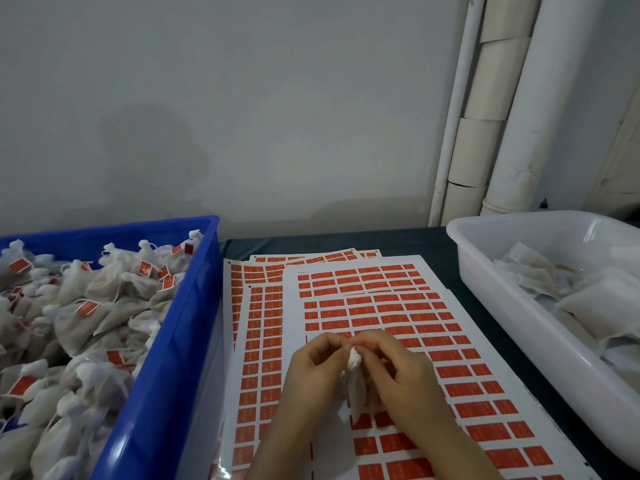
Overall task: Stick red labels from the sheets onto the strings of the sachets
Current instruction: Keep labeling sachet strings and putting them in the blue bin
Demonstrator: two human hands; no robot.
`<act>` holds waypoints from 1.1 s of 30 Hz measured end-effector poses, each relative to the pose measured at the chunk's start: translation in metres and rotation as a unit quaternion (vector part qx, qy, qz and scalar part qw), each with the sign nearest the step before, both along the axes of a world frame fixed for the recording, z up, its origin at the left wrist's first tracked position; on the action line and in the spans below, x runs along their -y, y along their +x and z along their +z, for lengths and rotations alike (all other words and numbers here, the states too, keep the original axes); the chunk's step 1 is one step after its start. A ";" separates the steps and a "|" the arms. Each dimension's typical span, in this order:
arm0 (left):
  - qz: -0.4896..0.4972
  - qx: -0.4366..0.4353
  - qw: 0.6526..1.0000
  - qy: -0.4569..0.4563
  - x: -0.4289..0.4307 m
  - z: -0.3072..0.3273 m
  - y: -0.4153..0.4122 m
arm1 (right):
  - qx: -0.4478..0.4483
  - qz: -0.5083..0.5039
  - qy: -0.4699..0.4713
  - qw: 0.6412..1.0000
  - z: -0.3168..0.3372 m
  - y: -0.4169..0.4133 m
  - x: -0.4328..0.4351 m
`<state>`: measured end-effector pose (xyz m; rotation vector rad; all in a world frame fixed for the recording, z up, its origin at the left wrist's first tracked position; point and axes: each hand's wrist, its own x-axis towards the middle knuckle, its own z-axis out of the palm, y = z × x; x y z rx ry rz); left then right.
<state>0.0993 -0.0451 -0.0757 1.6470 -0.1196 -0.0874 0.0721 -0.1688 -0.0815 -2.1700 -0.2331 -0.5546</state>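
Observation:
A small white sachet (356, 382) hangs between both hands above the top label sheet (429, 344), which carries rows of red labels. My left hand (317, 365) grips the sachet's left side with curled fingers. My right hand (398, 368) pinches its gathered top, where a bit of red shows between the fingertips. The string itself is hidden by the fingers. More label sheets (256, 327) lie fanned out underneath, to the left.
A blue crate (180, 327) at the left is piled with sachets that carry red labels. A white tub (512, 306) at the right holds flat, unlabelled sachets. White pipes (485, 109) run up the wall behind. The table top is dark.

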 end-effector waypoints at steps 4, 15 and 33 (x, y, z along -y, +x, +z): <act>0.007 0.018 1.000 0.001 0.002 -0.001 -0.001 | 0.009 -0.024 0.007 1.000 -0.002 0.000 0.001; 0.069 0.067 0.994 -0.049 0.002 0.001 -0.001 | -0.014 -0.007 0.011 1.000 -0.004 0.000 -0.002; -0.017 0.036 0.999 -0.024 0.003 0.000 -0.005 | -0.143 -0.030 0.254 0.956 0.003 0.010 0.001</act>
